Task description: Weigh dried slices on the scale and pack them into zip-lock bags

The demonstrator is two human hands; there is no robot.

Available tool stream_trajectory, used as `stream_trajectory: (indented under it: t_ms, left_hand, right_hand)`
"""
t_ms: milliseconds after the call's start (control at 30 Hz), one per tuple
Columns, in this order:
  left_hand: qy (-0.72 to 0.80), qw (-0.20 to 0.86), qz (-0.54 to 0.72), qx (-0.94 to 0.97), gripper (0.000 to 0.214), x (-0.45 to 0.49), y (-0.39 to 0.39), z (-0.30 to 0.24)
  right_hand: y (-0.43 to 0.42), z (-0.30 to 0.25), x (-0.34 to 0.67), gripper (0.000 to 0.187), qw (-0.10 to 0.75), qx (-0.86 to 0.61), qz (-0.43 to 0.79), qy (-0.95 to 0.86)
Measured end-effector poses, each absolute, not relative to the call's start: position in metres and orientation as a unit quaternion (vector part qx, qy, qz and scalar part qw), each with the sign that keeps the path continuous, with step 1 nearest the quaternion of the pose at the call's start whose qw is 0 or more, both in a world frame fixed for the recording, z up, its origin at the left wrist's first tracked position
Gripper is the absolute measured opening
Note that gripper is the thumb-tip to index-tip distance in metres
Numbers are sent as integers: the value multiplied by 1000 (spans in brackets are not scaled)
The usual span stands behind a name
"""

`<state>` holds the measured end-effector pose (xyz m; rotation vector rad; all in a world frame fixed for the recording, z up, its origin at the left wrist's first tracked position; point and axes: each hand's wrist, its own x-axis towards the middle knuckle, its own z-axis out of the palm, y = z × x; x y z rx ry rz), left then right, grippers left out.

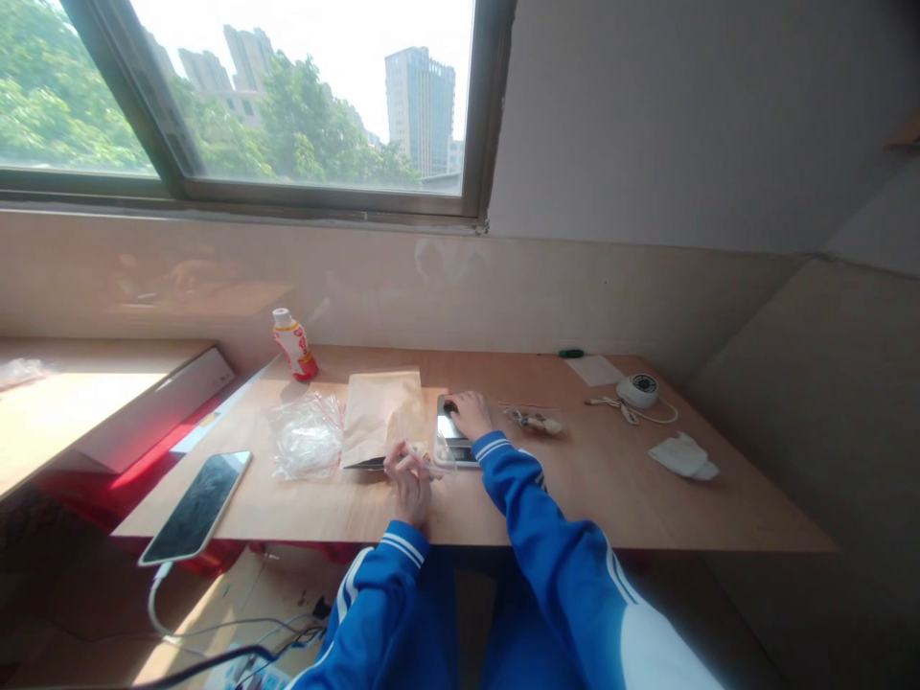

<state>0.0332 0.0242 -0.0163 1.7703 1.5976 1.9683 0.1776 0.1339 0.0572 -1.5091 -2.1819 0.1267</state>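
My left hand (409,487) is closed on a clear plastic bag (440,462) near the front of the table. My right hand (472,415) reaches over a flat silver pocket scale (447,433), fingers bent around a small dark item (449,406) on its upper part; what that item is I cannot make out. Just left of the scale lies a brown kraft paper bag (384,412), its dark opening toward me beside my left hand. To the right of my right hand rests a clear bag with brown and pale pieces (536,422).
A heap of clear plastic bags (308,436) lies left of the paper bag, with a drink bottle (294,345) behind. A phone (195,508) on a cable overhangs the front left edge. At right are a small white fan (638,391), crumpled tissue (682,457) and paper (593,370).
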Motion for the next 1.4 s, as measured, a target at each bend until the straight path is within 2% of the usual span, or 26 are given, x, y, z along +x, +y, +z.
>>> stream_trajectory:
  t_ms: [167, 367, 433, 500, 667, 867, 967, 1100, 1167, 1267, 1400]
  left_hand:
    - [499, 18, 634, 591, 7, 32, 25, -15]
    - [482, 52, 655, 579, 6, 34, 23, -10]
    - [473, 53, 660, 581, 8, 34, 24, -10]
    - [466, 50, 664, 583, 11, 34, 25, -12]
    - [476, 12, 647, 596, 12, 33, 26, -14]
    - [487, 6, 641, 593, 9, 33, 26, -14]
    - [488, 8, 643, 591, 8, 33, 26, -15]
    - [484, 6, 643, 593, 9, 33, 27, -17]
    - [477, -6, 645, 597, 8, 33, 28, -17]
    - [477, -19, 642, 600, 9, 32, 29, -17]
    - [484, -21, 634, 603, 11, 32, 29, -16]
  right_hand:
    - [125, 58, 181, 20, 259, -573, 54, -776]
    - [102, 93, 189, 20, 433, -515, 250, -696]
    - [87, 113, 188, 21, 460, -473, 283, -696]
    - [70, 129, 187, 21, 433, -447, 295, -725]
    - [46, 142, 185, 21, 301, -394, 332, -803]
    - [48, 139, 192, 27, 324, -442, 371, -749]
    - [57, 130, 196, 25, 331, -450, 325, -763]
    - [87, 96, 203, 27, 362, -531, 159, -749]
    - [103, 74, 207, 31, 322, -575, 112, -744]
    - [120, 48, 209, 30, 273, -598, 94, -748]
    - [128, 33, 211, 21, 283, -604, 88, -740]
